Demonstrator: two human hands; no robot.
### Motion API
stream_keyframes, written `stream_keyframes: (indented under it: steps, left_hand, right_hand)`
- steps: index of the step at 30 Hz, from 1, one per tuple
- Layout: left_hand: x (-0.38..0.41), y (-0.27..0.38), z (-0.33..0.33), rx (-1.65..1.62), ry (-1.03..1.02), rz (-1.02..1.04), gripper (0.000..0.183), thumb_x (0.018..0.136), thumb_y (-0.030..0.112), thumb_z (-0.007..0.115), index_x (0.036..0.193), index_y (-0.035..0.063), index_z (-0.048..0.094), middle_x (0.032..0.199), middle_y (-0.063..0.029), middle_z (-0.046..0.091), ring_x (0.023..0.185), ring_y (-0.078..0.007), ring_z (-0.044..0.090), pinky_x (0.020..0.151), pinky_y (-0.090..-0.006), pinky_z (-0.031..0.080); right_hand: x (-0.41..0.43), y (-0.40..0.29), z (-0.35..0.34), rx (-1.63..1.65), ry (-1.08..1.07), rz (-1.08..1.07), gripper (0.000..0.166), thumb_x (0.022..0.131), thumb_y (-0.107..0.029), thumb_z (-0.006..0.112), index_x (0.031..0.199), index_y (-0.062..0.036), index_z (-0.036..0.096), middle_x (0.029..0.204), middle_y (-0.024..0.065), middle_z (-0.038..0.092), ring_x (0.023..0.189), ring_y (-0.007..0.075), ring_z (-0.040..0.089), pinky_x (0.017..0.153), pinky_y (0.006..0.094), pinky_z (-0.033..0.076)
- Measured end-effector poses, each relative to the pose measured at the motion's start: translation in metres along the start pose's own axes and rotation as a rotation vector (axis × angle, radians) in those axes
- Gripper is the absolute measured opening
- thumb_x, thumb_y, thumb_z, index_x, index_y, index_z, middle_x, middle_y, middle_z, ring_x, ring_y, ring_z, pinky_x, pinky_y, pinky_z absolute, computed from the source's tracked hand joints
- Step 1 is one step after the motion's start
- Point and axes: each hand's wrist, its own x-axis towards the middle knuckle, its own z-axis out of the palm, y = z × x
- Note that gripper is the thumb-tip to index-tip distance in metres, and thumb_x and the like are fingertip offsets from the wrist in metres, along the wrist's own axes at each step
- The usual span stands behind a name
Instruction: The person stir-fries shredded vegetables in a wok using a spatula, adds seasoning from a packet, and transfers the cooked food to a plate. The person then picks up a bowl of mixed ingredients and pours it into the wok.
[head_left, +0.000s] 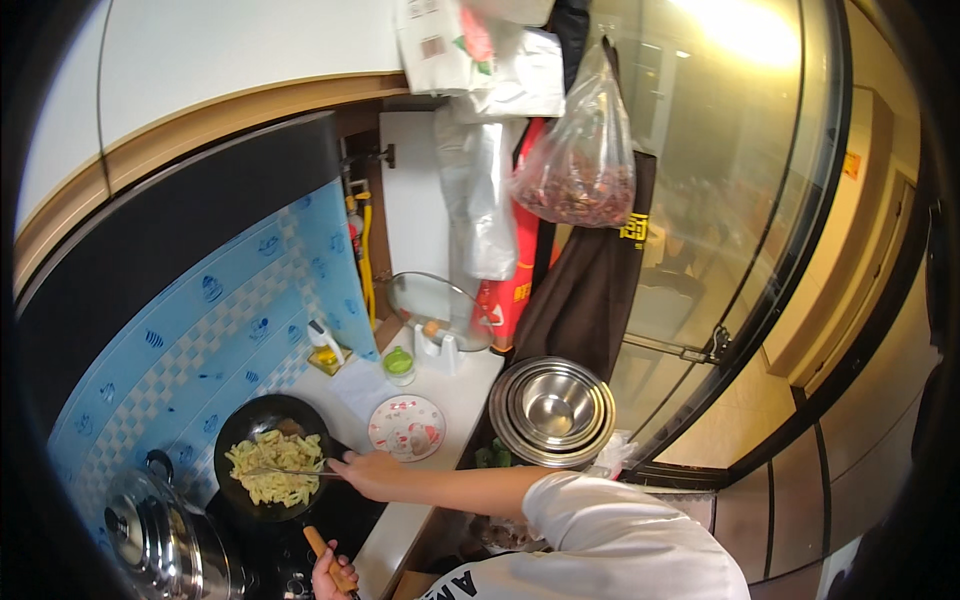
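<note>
My right hand (366, 475) grips the handle end of a metal spatula (292, 472), whose far end lies in pale yellow-green chopped food (276, 466) in a black wok (238, 504). Nearer the bottom edge, my left hand (330, 576) is closed around a light wooden handle (324, 553); what that handle belongs to cannot be made out. The wok stands on a black cooktop (345, 514). On the white counter right of the wok is a round plate (406, 428) with red printed pictures.
A large steel pot with a lid (146, 525) stands left of the wok. Behind the plate are a green-lidded jar (398, 365), an oil bottle (325, 351) and a glass lid in a white stand (437, 351). Nested steel bowls (552, 411) sit at right, below a hanging plastic bag (581, 176).
</note>
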Motion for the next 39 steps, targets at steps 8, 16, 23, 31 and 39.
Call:
stream_keyframes:
  steps: [8,16,23,31,39]
  left_hand:
    - [0.013,-0.006,-0.024,-0.024,-0.193,0.027,0.025,0.092,0.03,0.05,0.112,0.0154,0.053,0.075,-0.0005,0.047,0.062,-0.013,0.045,0.055,-0.0219,0.041]
    - [0.019,-0.011,-0.04,-0.245,-0.279,-0.019,0.025,0.092,0.027,0.05,0.112,0.0122,0.055,0.079,-0.0035,0.047,0.066,-0.0151,0.046,0.06,-0.0237,0.045]
    - [0.027,-0.012,-0.051,-0.43,-0.396,-0.135,0.026,0.093,0.027,0.047,0.113,0.0117,0.056,0.08,-0.0032,0.046,0.067,-0.014,0.046,0.063,-0.0251,0.047]
    - [0.026,-0.011,-0.047,-0.488,-0.464,-0.159,0.029,0.097,0.028,0.039,0.114,0.0131,0.055,0.079,-0.002,0.043,0.067,-0.0129,0.043,0.066,-0.0263,0.047]
    - [0.048,-0.019,-0.054,-0.538,-0.242,0.046,0.05,0.092,0.044,0.041,0.133,0.0168,0.041,0.073,0.001,0.043,0.055,-0.0077,0.043,0.047,-0.0211,0.037]
  right_hand:
    - [0.015,0.013,0.068,-0.141,0.172,-0.083,0.022,0.085,-0.016,0.047,0.1,-0.0012,0.055,0.079,0.0154,0.053,0.056,0.0285,0.059,0.043,0.0396,0.048]
    - [0.002,0.012,0.062,-0.003,0.147,-0.037,0.038,0.094,-0.03,0.039,0.086,0.0048,0.051,0.069,0.0189,0.056,0.06,0.0343,0.061,0.05,0.0441,0.05]
    - [0.004,0.001,0.066,-0.093,-0.045,0.033,0.033,0.091,-0.024,0.043,0.119,-0.0086,0.047,0.088,0.0171,0.053,0.064,0.0318,0.061,0.049,0.0444,0.05]
    - [0.002,0.003,0.06,-0.112,-0.103,0.038,0.037,0.089,-0.02,0.044,0.125,-0.0125,0.044,0.087,0.0166,0.055,0.065,0.0313,0.061,0.049,0.043,0.049]
    - [-0.007,-0.006,0.058,-0.143,-0.096,0.062,0.035,0.086,-0.016,0.044,0.12,-0.0076,0.046,0.085,0.0178,0.059,0.067,0.0311,0.063,0.047,0.0421,0.049]
